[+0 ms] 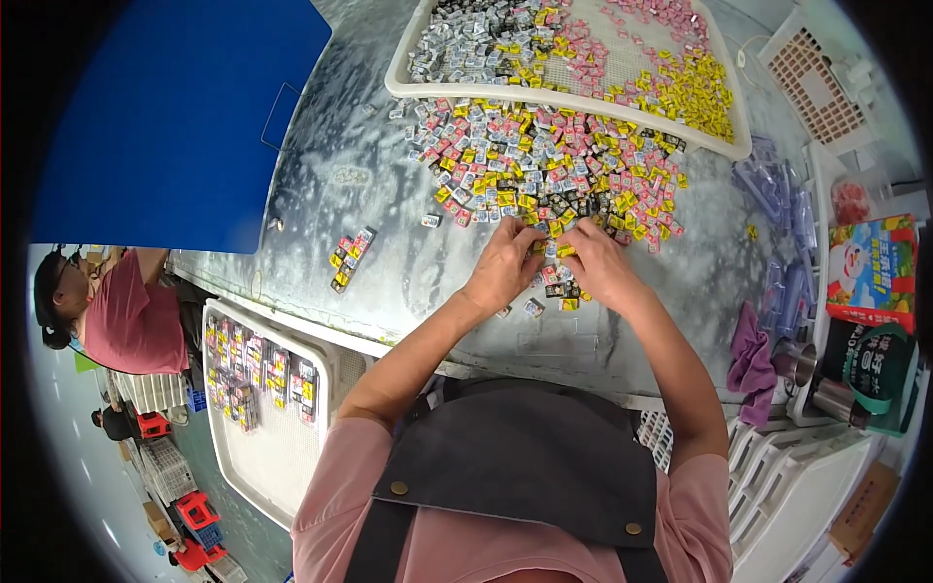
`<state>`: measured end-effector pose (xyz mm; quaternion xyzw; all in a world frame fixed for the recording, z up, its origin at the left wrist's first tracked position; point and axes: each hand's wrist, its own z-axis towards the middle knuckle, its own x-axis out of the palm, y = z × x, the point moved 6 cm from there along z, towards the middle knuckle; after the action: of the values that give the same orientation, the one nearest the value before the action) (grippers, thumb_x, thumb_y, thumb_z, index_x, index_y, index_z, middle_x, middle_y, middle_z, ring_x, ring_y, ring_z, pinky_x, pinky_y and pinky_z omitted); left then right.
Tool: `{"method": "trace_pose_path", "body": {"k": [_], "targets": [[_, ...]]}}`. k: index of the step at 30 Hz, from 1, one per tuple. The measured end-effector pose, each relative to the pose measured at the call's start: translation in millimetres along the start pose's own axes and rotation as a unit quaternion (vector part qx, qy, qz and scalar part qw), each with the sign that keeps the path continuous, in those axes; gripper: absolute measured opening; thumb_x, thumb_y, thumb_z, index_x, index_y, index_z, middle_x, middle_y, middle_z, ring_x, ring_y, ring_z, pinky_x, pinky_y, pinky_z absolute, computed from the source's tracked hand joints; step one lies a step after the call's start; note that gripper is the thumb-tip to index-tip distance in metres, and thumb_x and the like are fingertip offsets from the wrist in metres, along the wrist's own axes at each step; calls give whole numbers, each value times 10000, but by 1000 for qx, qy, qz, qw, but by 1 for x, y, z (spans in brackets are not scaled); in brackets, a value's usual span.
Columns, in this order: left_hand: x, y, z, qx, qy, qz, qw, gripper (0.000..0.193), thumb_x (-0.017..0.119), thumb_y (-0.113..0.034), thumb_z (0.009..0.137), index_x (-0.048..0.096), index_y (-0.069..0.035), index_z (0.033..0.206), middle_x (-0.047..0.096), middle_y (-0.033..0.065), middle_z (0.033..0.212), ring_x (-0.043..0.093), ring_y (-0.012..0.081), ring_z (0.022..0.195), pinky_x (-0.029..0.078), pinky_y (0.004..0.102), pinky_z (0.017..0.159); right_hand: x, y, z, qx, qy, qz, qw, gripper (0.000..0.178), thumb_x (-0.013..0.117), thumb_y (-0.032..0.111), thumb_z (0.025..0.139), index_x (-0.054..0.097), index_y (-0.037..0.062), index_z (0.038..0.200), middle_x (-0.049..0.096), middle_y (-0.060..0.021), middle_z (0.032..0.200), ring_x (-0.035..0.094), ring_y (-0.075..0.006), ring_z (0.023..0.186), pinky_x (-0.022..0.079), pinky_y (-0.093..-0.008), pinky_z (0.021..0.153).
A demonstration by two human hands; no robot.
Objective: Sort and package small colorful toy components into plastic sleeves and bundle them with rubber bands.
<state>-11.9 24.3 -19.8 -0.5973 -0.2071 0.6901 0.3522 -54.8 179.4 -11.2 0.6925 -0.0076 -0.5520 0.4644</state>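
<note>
A heap of small printed blocks (pixel 544 160) in yellow, pink, black and white spreads over the grey table. At its near edge, my left hand (pixel 506 264) and my right hand (pixel 604 267) meet with bent, closed fingers. Small yellow blocks (pixel 561 250) show between the fingertips; the fingers partly cover them, and how many each hand grips is hidden. Just below the hands lie a few loose black and yellow blocks (pixel 562 291). Closer to me, what looks like a clear plastic piece (pixel 557 342) lies flat. To the left sits a small group of blocks in rows (pixel 350 258).
A white tray (pixel 573 94) with more blocks, partly sorted by colour, stands behind the heap. Clear plastic packaging (pixel 792 262) and a purple cloth (pixel 749 364) lie right. A lower tray (pixel 228 432) holds packed blocks, left. A blue panel (pixel 175 117) rises there; a person (pixel 136 316) sits beyond.
</note>
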Motion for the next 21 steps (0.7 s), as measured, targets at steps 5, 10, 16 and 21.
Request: {"method": "trace_pose_path", "body": {"k": [5, 10, 16, 21], "targets": [[-1, 2, -1, -34, 7, 20, 999, 418, 737, -42, 840, 594, 0, 1230, 557, 192, 1120, 630, 351, 880, 542, 408, 790, -1, 0, 0, 25, 11, 12, 1000, 248, 699, 28, 861, 619, 14, 1096, 553, -144, 1045, 621, -353, 984, 506, -454, 821], [-9, 2, -6, -25, -1, 4, 1000, 499, 706, -9, 824, 542, 23, 1294, 560, 201, 1112, 624, 364, 905, 536, 416, 806, -8, 11, -7, 55, -41, -77, 995, 264, 749, 136, 845, 628, 6, 1041, 558, -158, 1043, 606, -347, 1036, 519, -458, 847], [-16, 5, -11, -41, 17, -23, 999, 601, 649, 43, 801, 496, 14, 1382, 571, 218, 1148, 603, 374, 1002, 521, 411, 874, 12, 27, -13, 34, -18, -91, 995, 205, 750, 231, 859, 690, 38, 893, 590, -135, 938, 633, -345, 870, 513, -474, 736], [-31, 4, -11, 15, -8, 65, 998, 531, 654, 34, 786, 570, 23, 1311, 580, 201, 1131, 578, 375, 1031, 490, 430, 923, 10, 10, -22, 73, -6, -73, 995, 193, 743, 223, 864, 702, 35, 844, 614, -141, 890, 645, -351, 814, 516, -474, 727]]}}
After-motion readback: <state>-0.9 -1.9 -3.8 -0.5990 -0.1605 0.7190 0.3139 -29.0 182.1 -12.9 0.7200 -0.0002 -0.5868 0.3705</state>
